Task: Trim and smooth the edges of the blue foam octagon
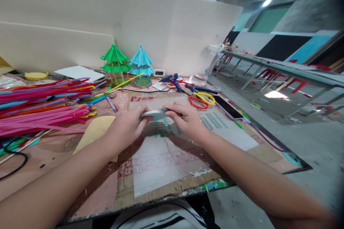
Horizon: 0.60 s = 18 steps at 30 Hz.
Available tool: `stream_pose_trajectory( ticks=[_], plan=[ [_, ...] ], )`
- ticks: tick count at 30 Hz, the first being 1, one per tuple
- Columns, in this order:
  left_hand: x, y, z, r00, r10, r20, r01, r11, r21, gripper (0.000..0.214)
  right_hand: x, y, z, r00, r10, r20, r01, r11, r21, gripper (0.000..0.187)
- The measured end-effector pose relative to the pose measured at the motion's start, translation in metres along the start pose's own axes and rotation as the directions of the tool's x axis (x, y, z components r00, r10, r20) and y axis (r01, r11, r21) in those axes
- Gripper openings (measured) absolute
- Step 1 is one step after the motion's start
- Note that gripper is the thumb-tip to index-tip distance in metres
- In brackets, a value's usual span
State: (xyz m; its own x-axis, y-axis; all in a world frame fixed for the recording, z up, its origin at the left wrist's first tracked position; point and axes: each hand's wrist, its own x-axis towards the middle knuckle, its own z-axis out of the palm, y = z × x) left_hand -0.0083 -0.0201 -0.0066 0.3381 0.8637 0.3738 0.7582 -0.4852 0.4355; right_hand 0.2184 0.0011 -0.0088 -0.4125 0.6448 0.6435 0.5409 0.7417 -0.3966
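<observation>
Over the white sheet (158,161) on the cardboard, my left hand (128,124) grips a pale, flat, rounded piece (152,115) between thumb and fingers. My right hand (187,118) is closed in a pinch at the right end of that piece. A small dark, thin bit (162,109) shows at its fingertips; I cannot make out what it is. Beyond my right hand lie scissors (200,101) with red and yellow handles. A yellowish paper sheet (95,132) lies under my left forearm.
Bundles of coloured pipe cleaners (45,103) cover the table's left. At the back stand a green tiered pavilion (115,62) and a blue one (141,65), with a glue gun (174,81) beside them. A clear bottle (208,65) and a phone (228,107) are at the right.
</observation>
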Motion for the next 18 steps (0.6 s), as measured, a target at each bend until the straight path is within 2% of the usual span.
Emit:
stream_pose_trajectory(
  ticks=[2,4,8,13,16,18],
  plan=[
    [0.001,-0.001,-0.001,1.000,0.001,-0.017,-0.002,0.998,-0.068,0.013,0.002,0.001,-0.001,0.996,0.071,-0.045,-0.069,0.996,0.052,0.027],
    [0.003,-0.001,-0.001,0.999,0.000,-0.043,-0.006,0.989,-0.147,0.015,0.004,0.001,-0.003,0.981,0.191,-0.043,-0.185,0.975,0.124,0.031],
    [0.005,-0.002,-0.001,0.997,-0.042,-0.070,0.019,0.951,-0.307,0.025,0.009,-0.002,-0.004,0.914,0.396,0.090,-0.404,0.867,0.292,0.032],
    [0.007,-0.007,0.002,0.997,-0.070,-0.037,0.046,0.891,-0.452,0.036,0.011,-0.006,0.000,0.882,0.439,0.171,-0.471,0.809,0.351,0.017],
    [0.008,-0.009,0.001,0.997,-0.078,0.027,0.082,0.887,-0.455,0.039,0.008,-0.006,0.003,0.894,0.415,0.168,-0.447,0.819,0.360,0.017],
    [0.008,-0.009,0.000,0.996,-0.084,0.024,0.086,0.906,-0.414,0.039,0.007,-0.006,0.004,0.914,0.379,0.145,-0.406,0.842,0.356,0.016]
  ],
)
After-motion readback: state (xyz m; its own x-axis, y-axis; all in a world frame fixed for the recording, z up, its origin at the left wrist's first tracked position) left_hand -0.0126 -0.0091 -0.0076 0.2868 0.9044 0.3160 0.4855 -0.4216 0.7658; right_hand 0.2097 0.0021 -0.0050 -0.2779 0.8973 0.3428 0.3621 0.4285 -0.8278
